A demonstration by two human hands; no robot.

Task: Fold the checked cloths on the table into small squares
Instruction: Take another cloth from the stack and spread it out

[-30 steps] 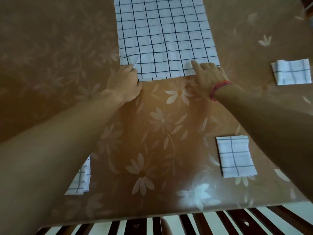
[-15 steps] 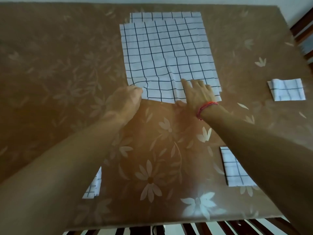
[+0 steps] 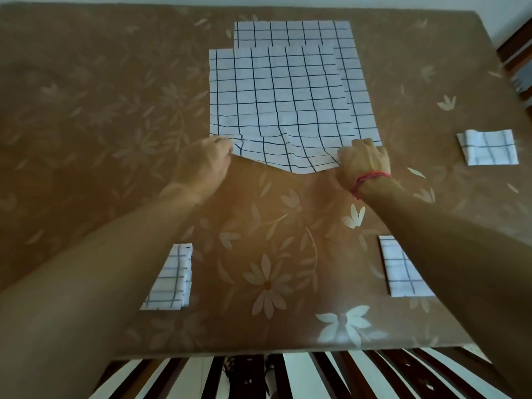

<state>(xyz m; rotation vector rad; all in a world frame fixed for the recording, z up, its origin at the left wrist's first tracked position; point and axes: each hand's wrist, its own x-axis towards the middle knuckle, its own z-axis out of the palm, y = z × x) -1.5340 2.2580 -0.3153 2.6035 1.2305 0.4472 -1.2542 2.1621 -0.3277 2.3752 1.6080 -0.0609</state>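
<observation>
A large white checked cloth (image 3: 282, 93) lies spread on the far middle of the table, on top of another checked cloth (image 3: 290, 33) whose far and right edges stick out from under it. My left hand (image 3: 205, 165) pinches the top cloth's near left corner. My right hand (image 3: 364, 161), with a red thread at the wrist, pinches its near right corner. The near edge is lifted and sags between the two hands. Three folded checked squares lie around: one near left (image 3: 171, 279), one near right (image 3: 401, 272) partly under my right forearm, one far right (image 3: 488, 146).
The table wears a brown cloth with a pale flower print (image 3: 115, 110). Dark wooden chair slats (image 3: 331, 375) show below the table's near edge. A dark piece of furniture (image 3: 516, 44) stands past the far right corner.
Both hands went from lying flat on the cloth's near edge to pinching its corners and lifting them. The view has pulled back, showing the far table edge and the cloth underneath.
</observation>
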